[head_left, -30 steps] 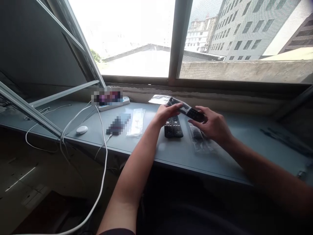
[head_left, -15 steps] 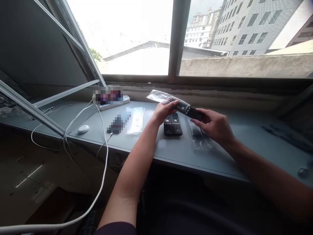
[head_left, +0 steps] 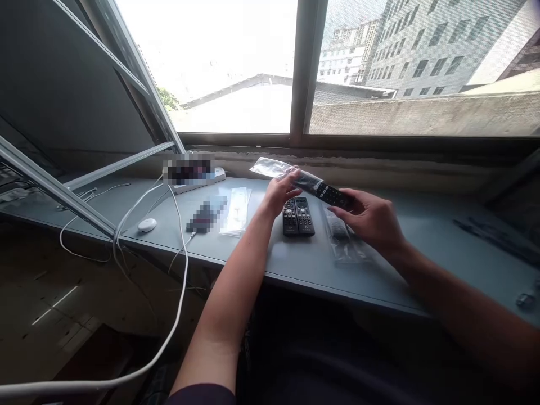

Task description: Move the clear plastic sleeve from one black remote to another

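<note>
Above the grey ledge [head_left: 304, 264] I hold a black remote control [head_left: 331, 195] that sticks halfway out of a clear plastic sleeve [head_left: 274, 167]. My left hand [head_left: 282, 191] is closed on the sleeved end. My right hand [head_left: 373, 219] grips the bare end with the buttons. Two more black remotes [head_left: 297, 216] lie side by side on the ledge under my hands. Another remote in a clear bag [head_left: 343, 239] lies just right of them, below my right hand.
A flat clear packet [head_left: 236, 211] and a blurred dark item [head_left: 206, 215] lie left of the remotes. A white power strip [head_left: 194, 174] sits by the window wall, with white cables [head_left: 179, 270] trailing off the ledge's front edge. A white puck [head_left: 147, 225] is at far left.
The remote has slid a little further out of the sleeve, and both hands have shifted slightly. The sleeve's free end sits lower and more to the left.
</note>
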`<state>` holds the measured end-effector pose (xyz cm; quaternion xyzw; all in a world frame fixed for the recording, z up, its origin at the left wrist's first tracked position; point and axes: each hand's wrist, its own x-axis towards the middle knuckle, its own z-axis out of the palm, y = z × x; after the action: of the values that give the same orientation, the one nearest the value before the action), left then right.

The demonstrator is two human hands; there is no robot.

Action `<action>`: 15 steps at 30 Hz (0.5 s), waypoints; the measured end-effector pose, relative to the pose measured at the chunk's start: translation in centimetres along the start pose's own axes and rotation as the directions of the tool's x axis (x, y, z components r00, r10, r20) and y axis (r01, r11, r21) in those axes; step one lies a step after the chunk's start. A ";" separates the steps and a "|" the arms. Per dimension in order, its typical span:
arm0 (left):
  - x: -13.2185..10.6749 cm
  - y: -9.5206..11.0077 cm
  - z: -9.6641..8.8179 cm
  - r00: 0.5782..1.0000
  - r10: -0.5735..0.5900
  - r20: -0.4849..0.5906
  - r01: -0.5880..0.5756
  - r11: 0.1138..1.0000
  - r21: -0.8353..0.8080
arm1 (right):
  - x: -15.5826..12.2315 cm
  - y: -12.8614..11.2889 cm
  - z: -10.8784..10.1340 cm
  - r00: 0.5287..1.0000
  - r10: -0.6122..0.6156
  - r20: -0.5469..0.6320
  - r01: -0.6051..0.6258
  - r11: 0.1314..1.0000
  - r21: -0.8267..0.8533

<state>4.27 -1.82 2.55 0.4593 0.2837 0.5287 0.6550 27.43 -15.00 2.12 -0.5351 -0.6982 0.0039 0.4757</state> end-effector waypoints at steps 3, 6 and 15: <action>-0.2 0.2 0.1 1.000 0.023 0.004 -0.023 0.999 0.029 | 0.1 0.0 0.0 1.000 0.005 0.008 -0.006 1.000 0.007; -0.6 0.2 0.6 0.998 0.043 0.043 -0.046 0.997 0.069 | 0.1 -0.3 0.0 1.000 0.014 0.024 -0.014 0.999 0.030; -0.7 -0.3 0.8 0.992 0.009 0.127 -0.021 0.996 0.092 | -0.1 -0.4 0.2 0.995 0.099 0.019 -0.101 0.986 0.136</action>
<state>4.92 -2.71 2.59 0.5241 0.2626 0.4896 0.6455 27.00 -15.12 2.19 -0.5356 -0.6714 0.0789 0.5061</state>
